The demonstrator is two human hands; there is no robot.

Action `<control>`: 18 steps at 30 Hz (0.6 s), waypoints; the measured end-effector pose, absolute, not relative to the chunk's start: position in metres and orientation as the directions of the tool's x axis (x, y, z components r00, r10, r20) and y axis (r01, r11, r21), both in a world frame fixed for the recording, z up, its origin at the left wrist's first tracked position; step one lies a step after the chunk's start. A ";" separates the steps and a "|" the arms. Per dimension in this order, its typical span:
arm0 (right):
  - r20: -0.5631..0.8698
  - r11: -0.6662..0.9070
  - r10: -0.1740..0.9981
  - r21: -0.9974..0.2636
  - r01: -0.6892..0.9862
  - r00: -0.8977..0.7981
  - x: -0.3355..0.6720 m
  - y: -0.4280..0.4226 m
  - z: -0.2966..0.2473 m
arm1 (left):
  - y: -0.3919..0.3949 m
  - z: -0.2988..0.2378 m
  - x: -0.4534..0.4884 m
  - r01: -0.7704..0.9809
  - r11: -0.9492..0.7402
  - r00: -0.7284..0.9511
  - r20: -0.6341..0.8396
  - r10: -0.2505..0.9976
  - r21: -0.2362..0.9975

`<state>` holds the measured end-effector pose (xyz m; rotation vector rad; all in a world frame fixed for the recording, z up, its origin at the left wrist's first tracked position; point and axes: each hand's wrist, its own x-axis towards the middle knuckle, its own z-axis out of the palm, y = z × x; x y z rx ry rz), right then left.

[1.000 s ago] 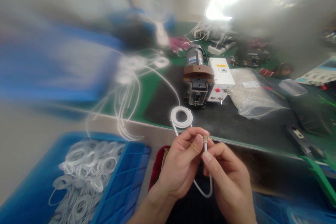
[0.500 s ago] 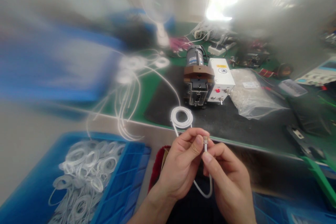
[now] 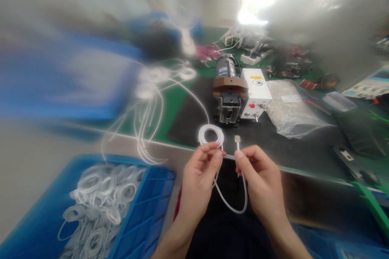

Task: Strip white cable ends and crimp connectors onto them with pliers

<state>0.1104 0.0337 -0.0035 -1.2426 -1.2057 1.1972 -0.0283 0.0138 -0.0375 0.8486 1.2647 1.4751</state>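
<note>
In my right hand (image 3: pixel 261 178) the thumb and fingers pinch a white cable (image 3: pixel 238 211) just below its clear modular plug (image 3: pixel 237 139). The plug points upward, away from me, over the edge of the bench. From that pinch the cable droops in a loop toward my left hand (image 3: pixel 200 178). Loosely curled, the fingers of my left hand are beside the near side of a white cable coil (image 3: pixel 210 135), with the cable passing close to their tips. Nothing is plainly gripped there. The coil lies on a black mat (image 3: pixel 188 117).
Behind the mat's front stands a motor-driven machine (image 3: pixel 229 89) with a white control box (image 3: pixel 256 93). A clear bag of small parts (image 3: pixel 288 105) lies to its right. A blue crate (image 3: pixel 146 210) full of coiled cables sits at lower left; more cables (image 3: pixel 148 85) hang over the bench edge.
My left hand has come off the plug and moved left, near the coil. My right hand has shifted slightly up, still pinching the cable, and the plug now shows fully.
</note>
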 end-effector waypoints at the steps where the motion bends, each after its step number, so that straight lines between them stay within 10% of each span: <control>1: -0.025 -0.026 0.999 -0.999 0.036 0.026 0.108 0.044 -0.008 | 0.016 -0.043 -0.033 -0.018 -0.049 -0.346 0.040 0.937 0.999; 6: -0.066 -0.069 0.997 -0.995 0.076 0.046 0.092 0.085 -0.036 | 0.035 -0.065 -0.053 0.732 -0.290 -0.172 0.579 0.797 0.616; 18: -0.059 -0.077 0.993 -0.979 0.190 0.099 0.088 0.102 -0.052 | 0.042 -0.077 -0.060 0.768 -0.303 -0.106 0.579 0.808 0.564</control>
